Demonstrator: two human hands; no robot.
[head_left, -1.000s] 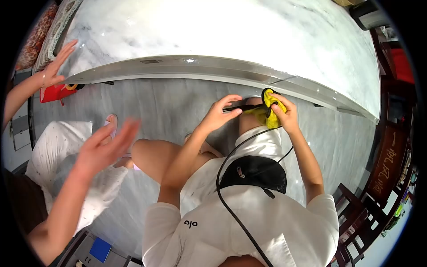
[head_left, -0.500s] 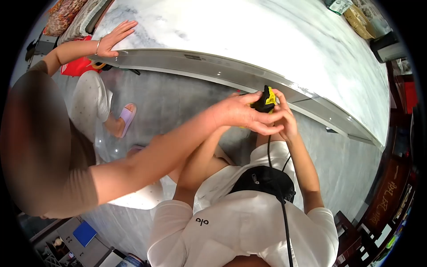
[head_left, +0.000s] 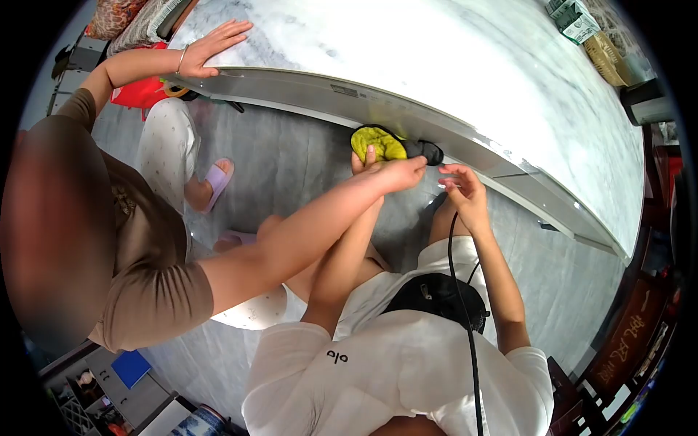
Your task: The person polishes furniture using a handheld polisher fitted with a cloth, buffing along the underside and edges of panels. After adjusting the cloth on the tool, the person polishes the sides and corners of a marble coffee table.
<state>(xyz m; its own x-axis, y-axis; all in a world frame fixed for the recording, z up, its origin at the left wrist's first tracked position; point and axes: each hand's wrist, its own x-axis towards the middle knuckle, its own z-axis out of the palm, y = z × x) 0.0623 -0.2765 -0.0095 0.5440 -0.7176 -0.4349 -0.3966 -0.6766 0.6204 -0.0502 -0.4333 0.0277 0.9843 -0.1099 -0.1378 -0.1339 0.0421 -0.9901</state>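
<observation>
Yellow-and-black fabric piece (head_left: 381, 144) is gripped by the left hand (head_left: 365, 158); a co-worker's hand (head_left: 404, 174) touches its 5 o'clock side. Right hand (head_left: 467, 195), loosely open, hovers nearby at 4 o'clock.

A green and white packet (head_left: 578, 26) sits beside a tan container (head_left: 608, 59).

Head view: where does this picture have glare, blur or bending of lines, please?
Head view: bright glare whitens the marble tabletop; the table's front edge looks bowed, and the corners are black; the other person's head is heavily blurred, but the yellow-and-black fabric piece is fairly clear.
</observation>
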